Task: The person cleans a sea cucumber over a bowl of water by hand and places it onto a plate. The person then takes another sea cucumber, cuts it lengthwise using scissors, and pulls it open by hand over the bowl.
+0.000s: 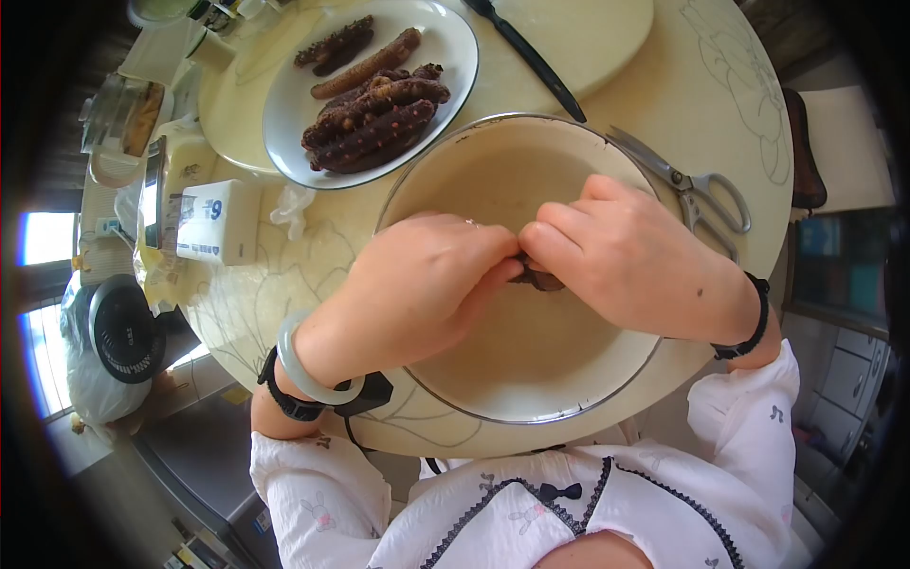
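My left hand (417,280) and my right hand (630,256) meet over the middle of a wide cream enamel basin (626,365), fingertips pressed together. Both pinch a dark brown sea cucumber (542,280); most of it is hidden behind the fingers. Cloudy, pale liquid (512,356) appears to stand in the basin under the hands. Beyond the basin, several bumpy brown sea cucumbers (379,119) lie on a white plate (282,95) with a dark rim.
Open-bladed scissors (697,185) lie right of the basin. A black-handled tool (526,52), perhaps a knife, rests on a round board (597,38) at the back. On the left are a tissue pack (218,223), a crumpled tissue (292,211) and a small black fan (128,327).
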Demonstrator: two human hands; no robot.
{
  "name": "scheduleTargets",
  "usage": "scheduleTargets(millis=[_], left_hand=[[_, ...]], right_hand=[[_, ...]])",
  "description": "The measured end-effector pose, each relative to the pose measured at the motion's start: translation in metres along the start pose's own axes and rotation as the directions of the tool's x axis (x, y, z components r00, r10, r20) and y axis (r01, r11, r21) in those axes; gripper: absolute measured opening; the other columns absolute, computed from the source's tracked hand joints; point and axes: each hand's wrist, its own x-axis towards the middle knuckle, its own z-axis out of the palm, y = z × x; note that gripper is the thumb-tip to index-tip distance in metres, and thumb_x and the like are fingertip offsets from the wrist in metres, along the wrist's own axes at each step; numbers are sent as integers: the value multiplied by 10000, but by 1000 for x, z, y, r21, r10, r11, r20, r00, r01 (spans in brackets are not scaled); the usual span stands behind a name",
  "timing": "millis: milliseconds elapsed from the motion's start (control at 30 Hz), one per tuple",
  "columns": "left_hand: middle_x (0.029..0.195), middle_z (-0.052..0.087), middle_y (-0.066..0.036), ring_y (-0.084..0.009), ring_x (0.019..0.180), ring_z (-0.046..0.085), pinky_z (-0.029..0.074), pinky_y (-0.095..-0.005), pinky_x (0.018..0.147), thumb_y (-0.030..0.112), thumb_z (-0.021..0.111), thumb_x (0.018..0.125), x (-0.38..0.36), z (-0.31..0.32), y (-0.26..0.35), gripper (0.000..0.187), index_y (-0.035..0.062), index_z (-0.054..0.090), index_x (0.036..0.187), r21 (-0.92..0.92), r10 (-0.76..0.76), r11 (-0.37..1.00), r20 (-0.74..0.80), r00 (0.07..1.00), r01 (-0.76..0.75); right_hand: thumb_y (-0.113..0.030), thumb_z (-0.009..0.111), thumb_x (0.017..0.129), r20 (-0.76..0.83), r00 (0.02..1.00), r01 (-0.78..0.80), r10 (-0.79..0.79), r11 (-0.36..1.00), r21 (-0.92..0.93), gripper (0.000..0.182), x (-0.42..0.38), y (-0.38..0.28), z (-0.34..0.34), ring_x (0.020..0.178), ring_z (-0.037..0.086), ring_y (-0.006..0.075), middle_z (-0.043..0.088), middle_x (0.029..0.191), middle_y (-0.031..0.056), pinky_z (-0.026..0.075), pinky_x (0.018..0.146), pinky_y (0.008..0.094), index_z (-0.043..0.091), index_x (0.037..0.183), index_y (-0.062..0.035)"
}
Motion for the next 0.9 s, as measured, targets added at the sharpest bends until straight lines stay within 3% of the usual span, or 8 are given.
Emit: scheduleTargets(millis=[100, 300, 367, 500, 600, 667, 767, 900], left_hand=[[846, 632, -143, -360, 776, 598, 471, -431, 689, 73, 640, 906, 1, 1, 0, 112, 22, 626, 1006, -101, -45, 994, -46, 998, 40], [885, 642, -146, -372, 811, 600, 480, -431, 712, 24, 623, 895, 2, 3, 0, 126, 6, 607, 1019, -119, -30, 993, -112, 993, 16], [911, 651, -143, -374, 825, 604, 488, -423, 726, 20, 625, 888, 1, 4, -1, 140, 10, 611, 1027, -96, 6, 995, -141, 990, -19], [941, 660, -145, -368, 853, 618, 497, -418, 747, 15, 650, 861, 0, 1, 4, 156, 10, 621, 1014, -50, -34, 998, -95, 995, 30], [965, 660, -144, -331, 892, 660, 522, -391, 778, -31, 670, 841, -1, 0, 7, 250, 13, 581, 1070, -89, -81, 993, -111, 991, 71], [978, 651, -135, -298, 913, 691, 543, -363, 802, -78, 678, 832, -1, 1, 9, 361, 18, 514, 1139, -223, -194, 960, -103, 976, 167], [989, 643, -131, -279, 923, 706, 552, -346, 813, -91, 676, 843, 0, 1, 7, 413, 25, 462, 1176, -218, -116, 972, -136, 984, 85], [1009, 653, -140, -296, 942, 705, 549, -352, 813, -70, 682, 848, -1, 0, 10, 403, 23, 465, 1174, -194, -142, 974, -120, 983, 117]], right_hand=[[-163, 627, 875, -57, 998, -3, -1, 997, -79, 124, 0, 1, -2, 673, 525, 226, 540, 810, 53, 427, 676, 318, 556, 917, -70], [-188, 671, 894, -63, 997, -50, 51, 998, 31, 152, 3, 6, -1, 654, 538, 264, 588, 821, 58, 446, 653, 346, 592, 956, -74], [-268, 657, 907, -151, 987, -25, 51, 985, 169, 220, 5, 13, 6, 661, 616, 266, 590, 750, 65, 486, 650, 351, 577, 867, -67], [-321, 670, 911, -118, 991, -38, 60, 982, 183, 266, 5, 11, -2, 701, 640, 300, 631, 772, 81, 510, 688, 383, 603, 869, -67], [-295, 668, 909, -61, 994, -74, 86, 981, 178, 241, 4, 9, -4, 707, 644, 300, 646, 781, 93, 515, 698, 389, 616, 865, -64], [-236, 658, 917, -42, 991, -117, 127, 974, 193, 193, 4, 7, 1, 717, 650, 320, 647, 775, 110, 519, 708, 407, 608, 862, -58], [-151, 711, 871, -100, 983, -116, 151, 949, 294, 148, 2, 6, 13, 701, 600, 337, 654, 810, 98, 486, 684, 413, 628, 916, -37], [-110, 689, 878, -43, 984, -151, 172, 940, 306, 117, 5, 1, 5, 726, 607, 356, 658, 820, 111, 490, 699, 430, 628, 932, -27]])
